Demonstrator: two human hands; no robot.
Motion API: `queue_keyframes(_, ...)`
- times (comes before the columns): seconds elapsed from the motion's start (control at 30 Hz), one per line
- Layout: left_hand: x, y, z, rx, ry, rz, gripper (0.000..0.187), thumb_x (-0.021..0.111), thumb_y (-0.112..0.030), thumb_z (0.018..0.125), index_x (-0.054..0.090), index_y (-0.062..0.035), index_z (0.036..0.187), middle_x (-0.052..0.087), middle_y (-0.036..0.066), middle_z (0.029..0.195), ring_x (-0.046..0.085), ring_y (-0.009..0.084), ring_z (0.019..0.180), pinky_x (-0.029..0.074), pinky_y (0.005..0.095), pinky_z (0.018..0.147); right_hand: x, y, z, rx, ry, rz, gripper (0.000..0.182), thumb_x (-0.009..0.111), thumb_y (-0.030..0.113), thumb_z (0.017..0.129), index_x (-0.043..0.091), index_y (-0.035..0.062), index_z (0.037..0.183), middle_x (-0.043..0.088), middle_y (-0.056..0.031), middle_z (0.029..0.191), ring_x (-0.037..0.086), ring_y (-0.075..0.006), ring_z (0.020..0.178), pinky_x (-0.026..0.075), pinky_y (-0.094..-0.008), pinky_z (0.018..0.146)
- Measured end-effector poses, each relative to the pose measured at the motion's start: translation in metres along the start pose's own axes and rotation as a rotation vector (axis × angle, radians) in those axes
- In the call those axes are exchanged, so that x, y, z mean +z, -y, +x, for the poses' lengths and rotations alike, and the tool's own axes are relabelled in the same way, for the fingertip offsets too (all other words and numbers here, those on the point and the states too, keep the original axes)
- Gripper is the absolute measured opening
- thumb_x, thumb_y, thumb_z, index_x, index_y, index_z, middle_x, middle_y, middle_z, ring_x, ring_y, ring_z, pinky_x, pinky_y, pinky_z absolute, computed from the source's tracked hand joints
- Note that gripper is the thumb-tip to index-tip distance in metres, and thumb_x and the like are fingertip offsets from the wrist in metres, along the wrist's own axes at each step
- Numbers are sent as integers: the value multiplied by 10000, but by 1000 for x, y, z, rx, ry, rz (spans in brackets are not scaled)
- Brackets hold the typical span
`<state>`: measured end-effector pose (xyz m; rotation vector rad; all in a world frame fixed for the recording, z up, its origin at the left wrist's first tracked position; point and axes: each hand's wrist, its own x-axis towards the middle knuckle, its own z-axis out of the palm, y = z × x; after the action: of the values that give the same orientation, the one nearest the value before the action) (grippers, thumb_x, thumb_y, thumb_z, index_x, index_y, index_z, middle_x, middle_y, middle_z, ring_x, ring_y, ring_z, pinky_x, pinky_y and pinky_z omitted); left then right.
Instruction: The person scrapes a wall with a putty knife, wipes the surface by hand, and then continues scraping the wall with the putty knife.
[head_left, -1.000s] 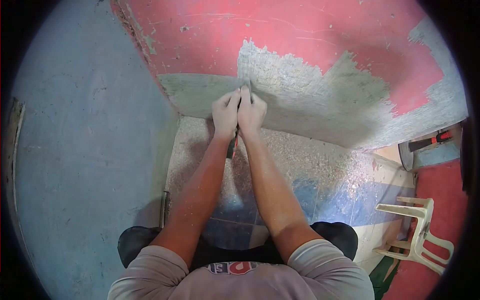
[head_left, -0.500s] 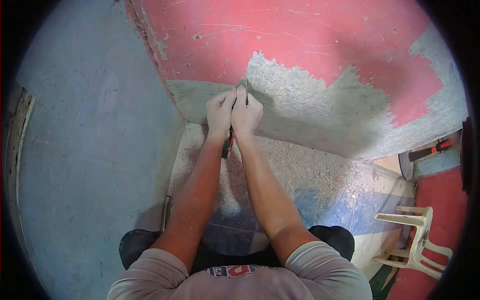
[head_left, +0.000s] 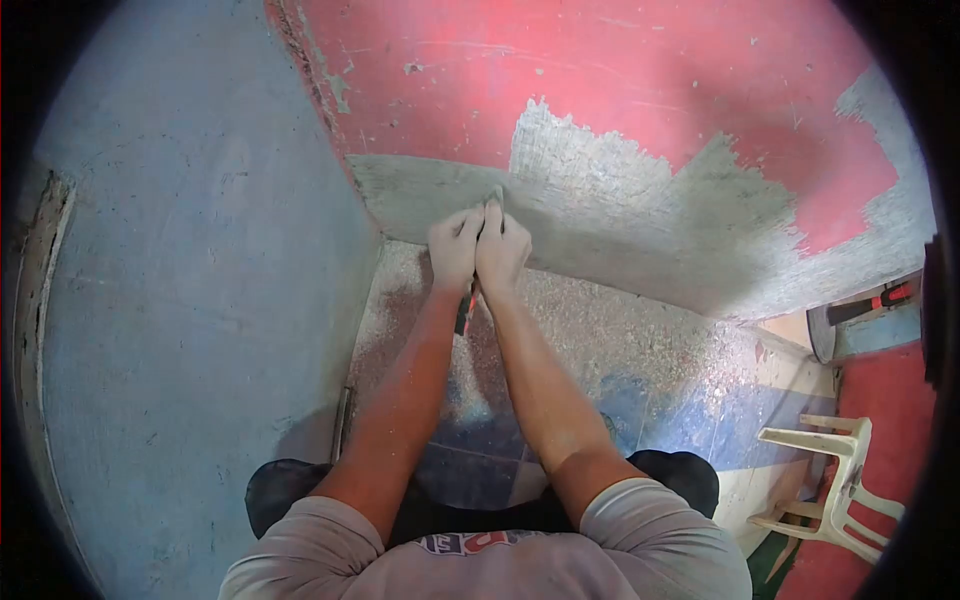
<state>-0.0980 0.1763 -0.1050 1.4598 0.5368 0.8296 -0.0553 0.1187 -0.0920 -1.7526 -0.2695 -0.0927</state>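
Both hands, dusted white, are closed around a paint scraper [head_left: 466, 316] in front of the wall. Its black and red handle end sticks out below my wrists, and its blade tip shows just above the thumbs. My left hand [head_left: 455, 247] grips from the left and my right hand [head_left: 503, 250] presses against it from the right. The blade tip overlaps the bare grey strip of the wall [head_left: 620, 215], below the ragged edge of the pink paint [head_left: 600, 60]. Most of the tool is hidden by my fingers.
A blue-grey wall [head_left: 200, 280] rises close on the left and meets the pink wall at a corner. Paint chips and dust cover the floor [head_left: 620, 320]. At the right stand a white plastic chair [head_left: 840, 480] and another tool with a red and black handle [head_left: 880, 298].
Both hands have drawn down toward me with the scraper, its blade tip now lower on the grey strip. The whole view has shifted slightly.
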Motion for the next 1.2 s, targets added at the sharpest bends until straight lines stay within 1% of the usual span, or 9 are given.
queue_keyframes(0.07,1,4,0,62,-26,84,261,664,-183,1004,720,73,1003,727,21,856,603,82,832,510,290,761,-1,-14,-7,91,16,19,479,588,347,1017,694,-84,837,634,-257,685,628,-274,641,474,-461,668)
queue_keyframes(0.1,3,4,5,114,-36,73,263,664,-182,1004,721,75,1001,725,21,858,603,85,835,510,291,763,-3,-3,-4,21,-3,7,483,562,365,1009,716,-50,814,660,-287,759,651,-478,750,481,-526,720)
queue_keyframes(0.23,16,-76,35,181,-50,-176,244,672,-147,994,718,92,1002,729,29,890,607,90,836,509,284,773,-11,81,36,-157,5,-8,475,560,366,1009,710,-34,800,654,-295,778,645,-482,758,472,-536,729)
queue_keyframes(0.4,11,-37,22,91,-41,-54,255,671,-152,997,725,95,1026,737,34,916,606,86,854,511,283,774,-11,59,23,-115,-5,-34,474,554,364,1009,705,-30,794,660,-300,809,645,-490,779,467,-540,739)
queue_keyframes(0.73,1,-21,14,14,-36,-64,258,670,-163,1001,735,80,1056,734,38,863,603,86,819,512,293,751,-2,39,10,51,21,67,444,578,343,999,717,-41,827,661,-281,767,652,-450,709,482,-503,709)
queue_keyframes(0.77,-2,-10,13,28,-28,-45,253,671,-161,1000,737,76,1056,732,39,861,601,84,815,511,291,747,-1,35,8,25,19,107,440,594,332,1011,694,-65,851,631,-253,704,564,-260,630,470,-454,679)
queue_keyframes(1.0,3,-11,8,72,-46,18,244,677,-134,996,737,88,1076,757,59,925,639,88,850,539,292,793,3,15,15,-99,11,-11,474,583,346,1018,668,-73,814,625,-262,705,583,-329,624,456,-477,678)
queue_keyframes(1.03,3,-26,13,60,-40,5,246,678,-135,996,736,90,1076,756,61,924,637,87,844,538,290,787,-1,41,13,33,9,-15,455,569,338,1011,699,-56,826,652,-290,772,664,-433,717,479,-502,715)
queue_keyframes(1.2,-3,-6,15,65,-20,16,247,675,-159,998,738,78,1033,723,3,883,597,65,847,517,272,773,5,22,7,50,23,106,474,599,333,1021,653,-90,814,580,-213,655,513,-222,619,451,-434,656)
